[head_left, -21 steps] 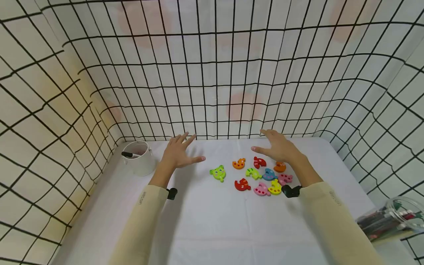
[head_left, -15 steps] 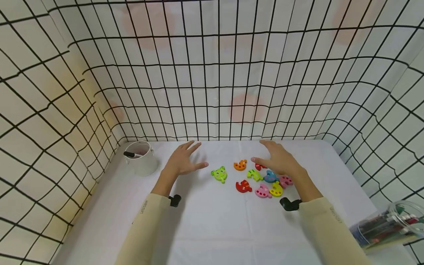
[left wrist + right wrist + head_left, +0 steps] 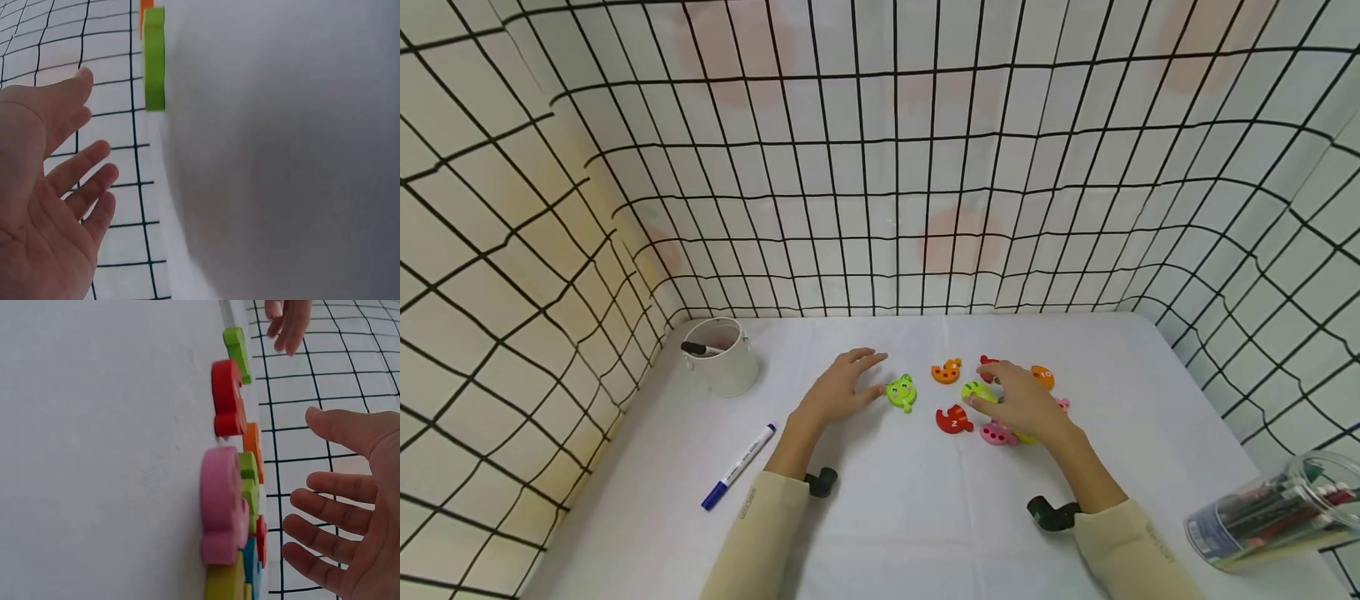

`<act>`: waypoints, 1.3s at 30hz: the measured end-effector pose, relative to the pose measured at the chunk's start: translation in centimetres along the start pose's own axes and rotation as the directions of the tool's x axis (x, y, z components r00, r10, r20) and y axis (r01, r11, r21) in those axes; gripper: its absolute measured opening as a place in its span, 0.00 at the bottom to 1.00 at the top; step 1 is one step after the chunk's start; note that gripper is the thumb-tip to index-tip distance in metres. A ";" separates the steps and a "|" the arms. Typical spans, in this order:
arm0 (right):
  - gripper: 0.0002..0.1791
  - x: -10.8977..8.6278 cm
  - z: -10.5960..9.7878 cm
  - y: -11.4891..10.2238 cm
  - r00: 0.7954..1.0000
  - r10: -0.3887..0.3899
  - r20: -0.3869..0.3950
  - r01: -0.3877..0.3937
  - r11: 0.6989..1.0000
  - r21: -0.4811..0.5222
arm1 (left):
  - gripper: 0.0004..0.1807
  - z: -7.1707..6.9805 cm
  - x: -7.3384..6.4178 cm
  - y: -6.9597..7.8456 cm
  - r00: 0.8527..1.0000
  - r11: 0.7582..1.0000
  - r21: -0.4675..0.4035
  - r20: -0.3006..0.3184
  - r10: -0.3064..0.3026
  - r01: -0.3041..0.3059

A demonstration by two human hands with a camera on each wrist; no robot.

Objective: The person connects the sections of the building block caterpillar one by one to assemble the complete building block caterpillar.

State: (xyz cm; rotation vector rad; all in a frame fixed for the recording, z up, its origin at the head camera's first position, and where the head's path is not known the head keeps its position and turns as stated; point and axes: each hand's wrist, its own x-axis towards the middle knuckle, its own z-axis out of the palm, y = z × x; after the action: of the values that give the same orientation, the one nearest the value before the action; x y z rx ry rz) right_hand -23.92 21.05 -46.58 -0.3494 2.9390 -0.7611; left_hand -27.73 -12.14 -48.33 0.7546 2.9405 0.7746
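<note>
My left hand (image 3: 838,393) is held with its fingers spread, the thumb tip right at a green animal-head piece (image 3: 901,392). In the left wrist view that green piece (image 3: 154,59) shows edge-on beyond the thumb. My right hand (image 3: 1028,407) hovers with spread fingers over a cluster of colourful toy pieces and holds nothing. Around it lie a striped green piece (image 3: 976,391), a red piece marked 2 (image 3: 953,420), a pink spotted piece (image 3: 996,432) and an orange piece marked 10 (image 3: 1042,377). The blue piece (image 3: 251,559) is hidden by this hand in the head view.
A white bucket (image 3: 732,367) with a black-capped pen stands at the back left. A blue-capped marker (image 3: 737,468) lies beside my left forearm. At the right edge, a clear jar (image 3: 1262,512) of pens leans. Black wire grid (image 3: 880,196) encloses the table's back and sides.
Both hands have come lower and nearer the pieces, the left one shifting right to the green head. The right hand now covers part of the cluster. The blue-capped marker has come into sight.
</note>
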 end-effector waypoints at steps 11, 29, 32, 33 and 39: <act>0.28 -1.0 3.0 -0.8 1.000 0.019 -0.024 -0.018 0.998 0.064 | 0.23 2.7 0.4 0.4 0.984 0.988 -0.101 0.119 0.129 -0.118; 0.31 -1.0 5.3 -2.1 0.999 0.029 -0.030 -0.030 0.999 -0.011 | 0.15 4.8 0.0 0.2 0.994 0.971 -0.229 -0.094 0.051 -0.072; 0.31 -0.9 5.4 -2.3 0.999 0.025 -0.036 -0.026 1.000 -0.014 | 0.14 5.0 -0.1 0.0 0.994 0.961 -0.271 -0.106 0.023 -0.051; 0.31 -0.9 5.4 -2.4 0.999 0.022 -0.037 -0.023 1.000 -0.012 | 0.14 5.0 -0.1 0.0 0.994 0.959 -0.280 -0.108 0.016 -0.046; 0.31 -0.5 5.4 -3.3 0.998 -0.028 -0.054 0.030 0.999 0.036 | 0.13 4.9 -0.1 -0.1 0.994 0.947 -0.320 -0.105 -0.007 -0.027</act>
State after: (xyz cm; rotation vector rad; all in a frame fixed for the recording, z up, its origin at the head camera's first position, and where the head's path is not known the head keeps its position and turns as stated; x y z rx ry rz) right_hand -22.02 15.82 -49.67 -0.3749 2.9718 -0.8398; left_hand -27.05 -10.03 -52.72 0.7202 2.7886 1.2903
